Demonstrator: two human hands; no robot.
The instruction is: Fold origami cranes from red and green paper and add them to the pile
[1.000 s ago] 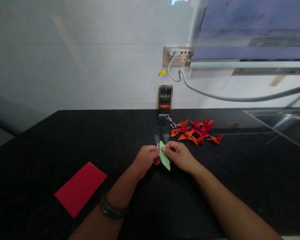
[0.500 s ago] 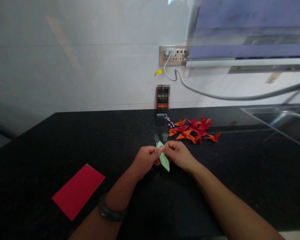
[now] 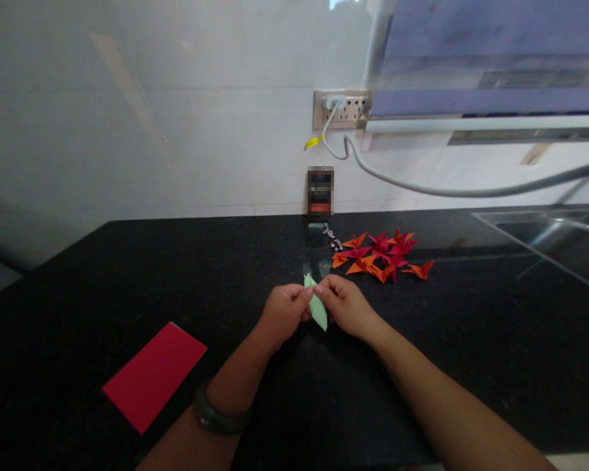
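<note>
A piece of folded light-green paper (image 3: 318,313), long and pointed at its ends, is held above the dark countertop (image 3: 294,405). My left hand (image 3: 285,311) pinches its left side between thumb and fingers. On the other side, my right hand (image 3: 346,305) grips the same paper, its thumb lying over the upper part. Some fingertips of both hands are hidden behind the paper. Beyond my right hand lies a cluster of folded red and orange paper cranes (image 3: 380,255). To the left of my forearms rests a stack of red paper (image 3: 154,376).
A phone (image 3: 320,191) with a blurred screen leans on the tiled wall, a beaded strap (image 3: 332,239) hanging from it. A grey cable (image 3: 421,191) runs from the wall socket (image 3: 340,110) to the right. The sink (image 3: 544,242) is at the far right.
The green paper has shifted slightly left and turned a little in my fingers. My right thumb has moved left over it. Cranes, red paper and phone stay where they were.
</note>
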